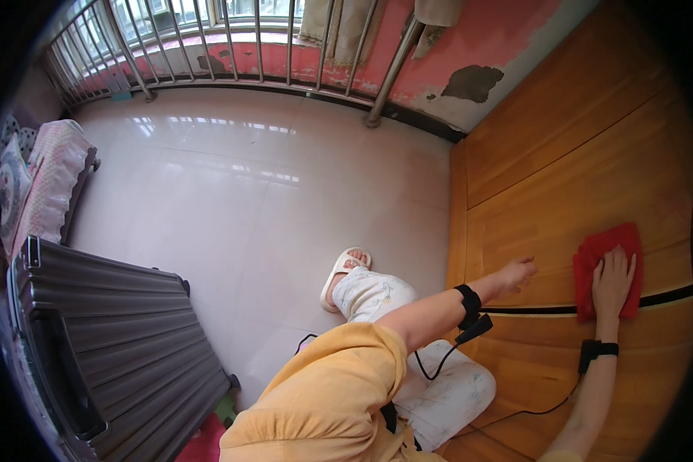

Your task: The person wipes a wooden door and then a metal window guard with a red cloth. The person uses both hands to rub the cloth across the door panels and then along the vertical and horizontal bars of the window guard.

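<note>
A folded red cloth (589, 260) lies flat against the front of a wooden cabinet (531, 225), at the right. My right hand (613, 283) presses on the cloth with its palm, fingers stretched out and a little spread. Part of the cloth is hidden beneath it. To the left of the cloth, my left hand (515, 274) is held near the cabinet front with fingers loosely bent and nothing in it. Whether it touches the wood I cannot tell. Black straps with cabled devices circle both wrists.
A dark grey ribbed suitcase (133, 341) stands at the lower left. Behind it is a piece of furniture with a pink and white cover (52, 173). Metal railings (260, 46) run before the window. A loose black cable (531, 412) hangs from my right wrist across the cabinet.
</note>
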Demonstrator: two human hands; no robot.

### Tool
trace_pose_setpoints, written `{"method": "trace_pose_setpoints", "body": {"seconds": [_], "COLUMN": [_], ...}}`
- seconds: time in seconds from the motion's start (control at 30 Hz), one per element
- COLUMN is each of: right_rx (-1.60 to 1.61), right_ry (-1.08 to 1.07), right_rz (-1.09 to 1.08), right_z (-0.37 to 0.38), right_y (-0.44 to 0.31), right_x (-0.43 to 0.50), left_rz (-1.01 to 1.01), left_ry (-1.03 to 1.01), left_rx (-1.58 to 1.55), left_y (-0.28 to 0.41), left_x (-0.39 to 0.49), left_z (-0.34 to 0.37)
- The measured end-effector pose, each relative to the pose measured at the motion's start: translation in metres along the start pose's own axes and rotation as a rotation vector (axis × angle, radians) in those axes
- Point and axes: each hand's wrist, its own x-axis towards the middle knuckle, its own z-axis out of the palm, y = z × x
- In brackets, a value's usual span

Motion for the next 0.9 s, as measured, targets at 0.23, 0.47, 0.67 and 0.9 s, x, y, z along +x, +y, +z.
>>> {"method": "trace_pose_setpoints", "body": {"seconds": [0.23,0.47,0.67,0.9], "right_rx": [0.195,0.207,0.115,-0.063], "right_ry": [-0.282,-0.519,-0.443,-0.125], "right_rz": [-0.103,-0.300,-0.203,0.148], "right_z": [0.024,0.034,0.007,-0.035], "right_y": [-0.051,-0.086,-0.048,0.001], "right_x": [-0.021,-0.059,-0.054,-0.061], "left_rz": [0.015,0.075,0.079,-0.018], "left_ry": [0.046,0.081,0.076,-0.058], "left_rx": [-0.055,-0.059,-0.038,-0.069], "left_y": [0.006,0.027,0.041,0.013], "left_x": [-0.004,-0.032,-0.038,-0.014], "left_z": [-0.018,-0.037,-0.038,-0.025]}}
